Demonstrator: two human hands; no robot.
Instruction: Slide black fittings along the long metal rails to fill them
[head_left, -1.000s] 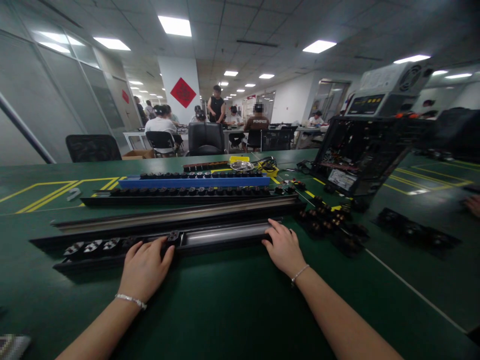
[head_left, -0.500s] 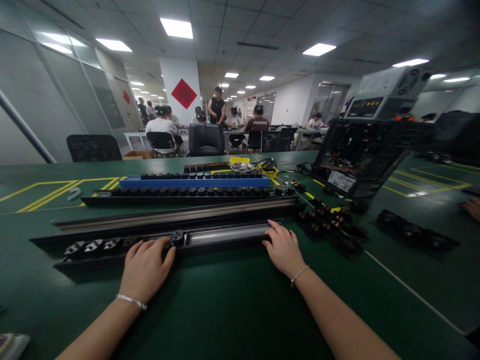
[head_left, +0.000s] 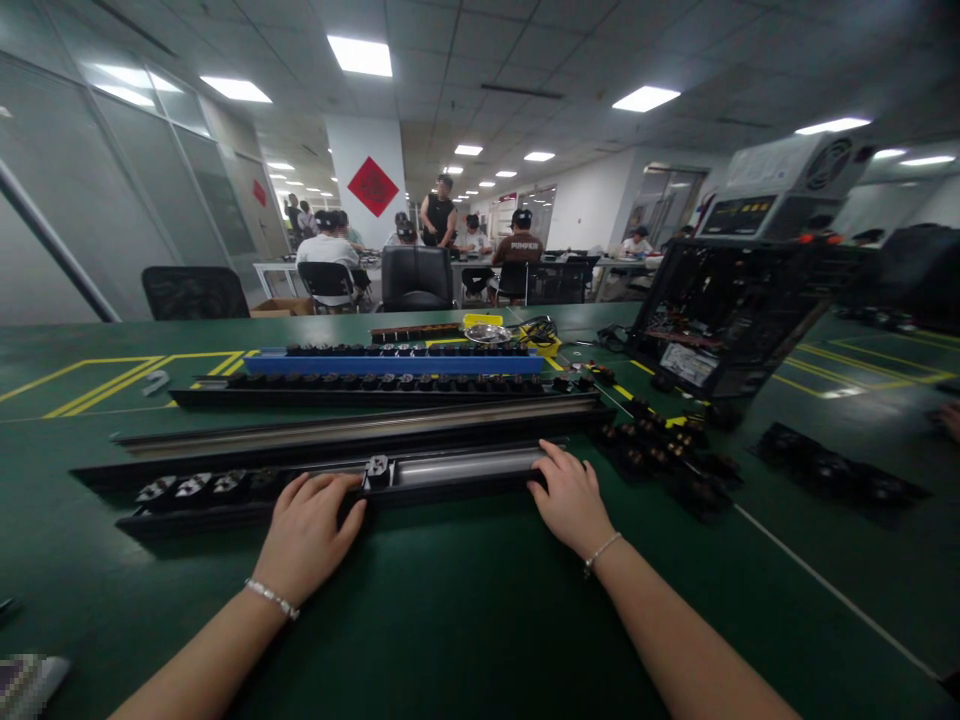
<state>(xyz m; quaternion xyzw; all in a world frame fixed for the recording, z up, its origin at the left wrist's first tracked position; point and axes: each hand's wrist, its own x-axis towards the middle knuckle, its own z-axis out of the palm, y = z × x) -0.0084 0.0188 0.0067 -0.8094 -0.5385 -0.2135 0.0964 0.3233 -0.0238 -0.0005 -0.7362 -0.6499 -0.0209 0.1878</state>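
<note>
A long black channel (head_left: 457,492) with a bright metal inner strip lies across the table before me. Several black socket modules (head_left: 193,487) with pale metal contacts sit in its left part. One more socket module (head_left: 378,468) stands farther right, just past my left fingertips. My left hand (head_left: 316,525) lies over the row, its fingers stretched out and its thumb apart along the front wall; it covers some modules. At the channel's right end, my right hand (head_left: 568,497) grips the walls, thumb in front and fingers over the top.
Behind lie another black channel (head_left: 360,428), a black strip of modules (head_left: 352,396) and a blue strip (head_left: 390,366). Loose black modules (head_left: 675,455) are heaped at right, near an open computer case (head_left: 720,320). A metal dish (head_left: 489,334) stands farther back. Other people sit at tables beyond.
The lone socket module has slid a little to the right along the channel, and my left hand has moved right with it. My right hand keeps its place at the channel's end.
</note>
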